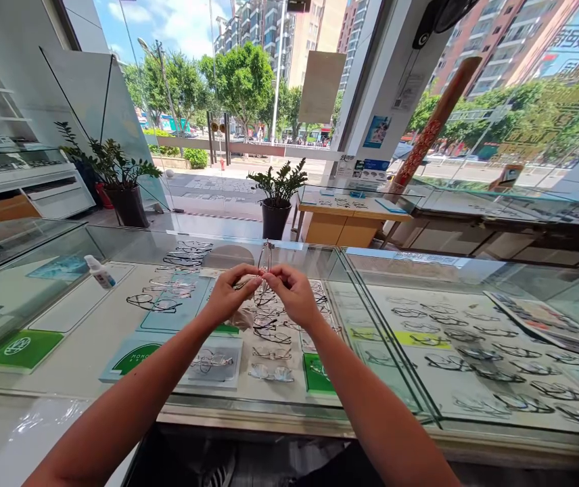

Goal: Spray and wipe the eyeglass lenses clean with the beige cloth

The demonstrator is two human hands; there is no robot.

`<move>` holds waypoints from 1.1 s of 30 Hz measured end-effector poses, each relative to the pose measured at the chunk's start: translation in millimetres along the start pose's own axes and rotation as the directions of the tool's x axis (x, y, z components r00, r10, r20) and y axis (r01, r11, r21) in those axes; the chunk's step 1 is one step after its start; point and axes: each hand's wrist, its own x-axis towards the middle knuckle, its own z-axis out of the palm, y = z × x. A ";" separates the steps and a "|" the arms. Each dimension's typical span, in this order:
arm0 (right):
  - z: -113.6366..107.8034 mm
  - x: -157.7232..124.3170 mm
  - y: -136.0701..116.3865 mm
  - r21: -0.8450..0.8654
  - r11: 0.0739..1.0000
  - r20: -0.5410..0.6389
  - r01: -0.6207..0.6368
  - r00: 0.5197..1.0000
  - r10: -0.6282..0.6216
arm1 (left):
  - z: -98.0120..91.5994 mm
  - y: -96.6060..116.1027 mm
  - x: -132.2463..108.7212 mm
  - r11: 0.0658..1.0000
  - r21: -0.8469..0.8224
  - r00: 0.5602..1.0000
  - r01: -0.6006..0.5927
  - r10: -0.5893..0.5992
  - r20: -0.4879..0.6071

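Above the glass display counter, both hands meet at a pair of eyeglasses (266, 254) turned upright on edge. My left hand (229, 292) pinches the frame from the left between thumb and fingertips. From the right, my right hand (292, 292) grips it the same way, its fingertips almost touching the left ones. A crumpled pale cloth (243, 318) shows just below my left hand; whether that hand holds it I cannot tell. Under the hands, several eyeglasses (272, 337) lie in rows. Fingers hide part of the held frame.
A white spray bottle (99, 272) stands on the counter to the left. More eyeglasses (153, 303) lie at left of the hands, with others inside the right case (449, 364). Potted plants (276, 218) and a wooden desk (343, 228) stand beyond the counter, before the glass front.
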 end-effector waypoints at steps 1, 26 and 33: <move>0.1 0.2 0.4 -0.002 1.000 0.006 0.000 1.000 0.000 | -0.1 -0.4 0.3 1.000 -0.017 1.000 0.008 -0.008 -0.001; -3.0 2.7 3.9 -0.064 0.998 -0.010 0.005 1.000 -0.005 | -1.2 -5.0 1.0 0.998 0.025 0.994 -0.052 0.054 -0.091; -5.6 -2.5 -1.6 -0.430 0.901 -0.188 0.051 0.971 -0.145 | -0.7 -3.8 0.0 0.984 0.160 0.988 -0.074 0.094 -0.120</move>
